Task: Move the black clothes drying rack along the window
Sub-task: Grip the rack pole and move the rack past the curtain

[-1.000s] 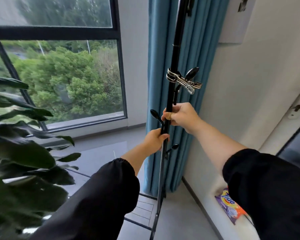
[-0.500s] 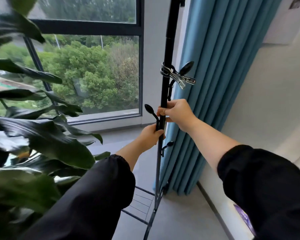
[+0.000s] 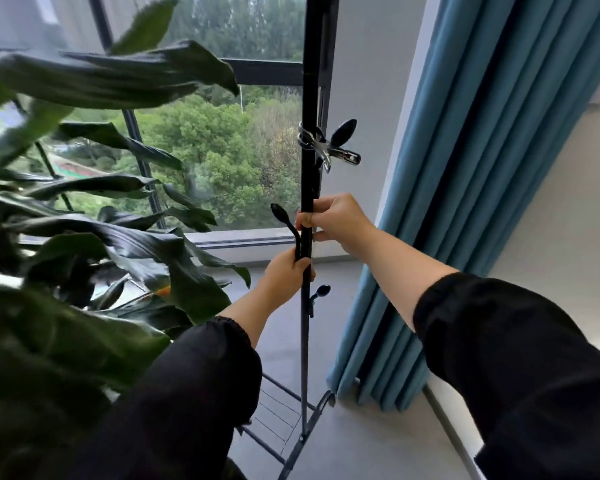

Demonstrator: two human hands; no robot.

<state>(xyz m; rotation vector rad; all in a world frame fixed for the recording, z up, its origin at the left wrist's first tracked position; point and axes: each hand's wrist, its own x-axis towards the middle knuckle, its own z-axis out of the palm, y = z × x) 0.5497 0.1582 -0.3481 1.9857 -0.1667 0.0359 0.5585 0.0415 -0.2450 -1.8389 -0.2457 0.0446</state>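
Window (image 3: pixel 222 161) behind, rack pole (image 3: pixel 309 98) stands upright

- One black clothes drying rack (image 3: pixel 309 98), a single upright pole.
- Three black hooks on that pole, in view.
- One metal clip (image 3: pixel 328 148) clamped to the pole.
- Two hands: left hand (image 3: pixel 286 275), right hand (image 3: pixel 336 220).
- One blue curtain (image 3: pixel 465 185).
- One leafy plant (image 3: pixel 84 237).
- One window (image 3: pixel 222 150).
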